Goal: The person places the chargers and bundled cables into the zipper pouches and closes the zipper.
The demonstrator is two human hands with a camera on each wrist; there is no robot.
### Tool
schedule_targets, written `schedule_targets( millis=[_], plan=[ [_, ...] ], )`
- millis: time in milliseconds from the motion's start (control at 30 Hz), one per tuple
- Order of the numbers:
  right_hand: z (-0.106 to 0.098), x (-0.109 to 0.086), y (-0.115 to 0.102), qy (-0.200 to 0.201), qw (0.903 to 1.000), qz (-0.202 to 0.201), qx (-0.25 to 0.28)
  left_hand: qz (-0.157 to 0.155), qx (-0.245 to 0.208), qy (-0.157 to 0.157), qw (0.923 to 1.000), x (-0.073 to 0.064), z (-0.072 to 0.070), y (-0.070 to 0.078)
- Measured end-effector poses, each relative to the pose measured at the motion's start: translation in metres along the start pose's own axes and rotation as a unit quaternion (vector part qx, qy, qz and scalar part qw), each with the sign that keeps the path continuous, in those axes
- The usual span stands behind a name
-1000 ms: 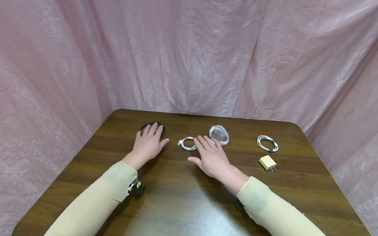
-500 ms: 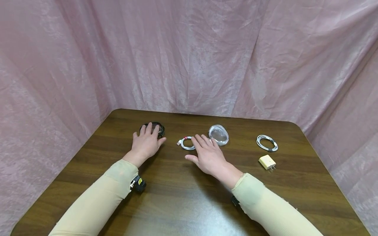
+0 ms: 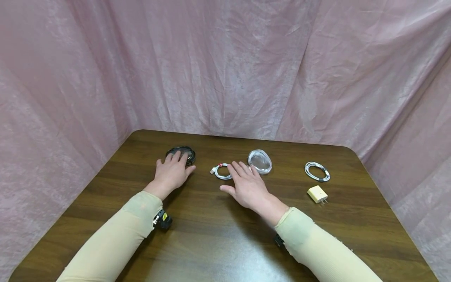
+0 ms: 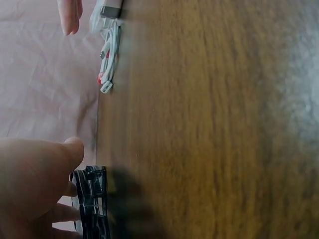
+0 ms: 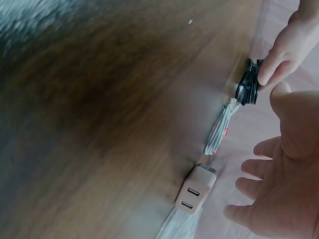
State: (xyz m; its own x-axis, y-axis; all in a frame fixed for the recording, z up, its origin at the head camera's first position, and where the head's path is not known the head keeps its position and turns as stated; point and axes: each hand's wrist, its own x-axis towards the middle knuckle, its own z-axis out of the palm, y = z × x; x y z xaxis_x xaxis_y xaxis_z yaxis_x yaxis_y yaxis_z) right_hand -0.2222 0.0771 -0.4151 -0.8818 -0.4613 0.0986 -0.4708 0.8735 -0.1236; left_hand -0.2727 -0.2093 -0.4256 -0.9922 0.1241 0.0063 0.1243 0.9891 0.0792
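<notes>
Tbl (image 3: 197, 243) largest. R hand (image 3: 249, 188) spread wide, nothing held, nr white cable coil (image 5: 218, 132) + pinkish charger (image 5: 200, 180). L hand (image 3: 170, 174) loose, fingers over black cable coil (image 4: 93, 204), far L side; firm contact unclear. Black coil prob light, flexy, slightly slick; best pinched across bundled strands. Charger likely rigid, smooth: hold by sides.

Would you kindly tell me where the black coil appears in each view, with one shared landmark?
Head: black coil left of centre, by the left hand.
Left wrist: black coil, lower left.
Right wrist: black coil, upper right.
Shared landmark: red-marked white cable, in all three.
</notes>
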Motion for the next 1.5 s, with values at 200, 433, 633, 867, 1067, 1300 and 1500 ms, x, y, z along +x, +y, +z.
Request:
schedule_targets(
  millis=[200, 433, 633, 867, 1067, 1300, 1500],
  plan=[
    [0.002, 0.002, 0.002, -0.003, 1.0, -0.002, -0.006, 0.006, -0.007, 0.01, 0.9999, -0.003, 0.003, -0.001],
    [0.003, 0.005, 0.006, 0.011, 0.9998, -0.019, 0.0, 0.034, -0.027, 0.027, 0.9987, -0.01, 0.007, -0.004],
    [-0.002, 0.013, 0.007, 0.015, 0.9992, -0.027, 0.025, 0.06, -0.036, 0.045, 0.9965, -0.015, 0.007, -0.006],
    [-0.006, 0.036, 0.008, 0.0, 0.9992, -0.022, 0.034, 0.016, -0.038, 0.1, 0.9941, -0.014, 0.005, -0.009],
    [-0.004, 0.055, 0.009, -0.001, 0.9967, -0.028, 0.076, -0.02, -0.026, 0.077, 0.9965, -0.013, 0.006, -0.009],
    [-0.003, 0.067, 0.008, -0.006, 0.9932, -0.024, 0.114, 0.004, -0.026, 0.051, 0.9983, -0.013, 0.011, -0.002],
    [-0.004, 0.07, 0.004, -0.03, 0.9921, -0.011, 0.121, 0.02, -0.04, 0.052, 0.9977, -0.014, 0.012, 0.005]
  ],
)
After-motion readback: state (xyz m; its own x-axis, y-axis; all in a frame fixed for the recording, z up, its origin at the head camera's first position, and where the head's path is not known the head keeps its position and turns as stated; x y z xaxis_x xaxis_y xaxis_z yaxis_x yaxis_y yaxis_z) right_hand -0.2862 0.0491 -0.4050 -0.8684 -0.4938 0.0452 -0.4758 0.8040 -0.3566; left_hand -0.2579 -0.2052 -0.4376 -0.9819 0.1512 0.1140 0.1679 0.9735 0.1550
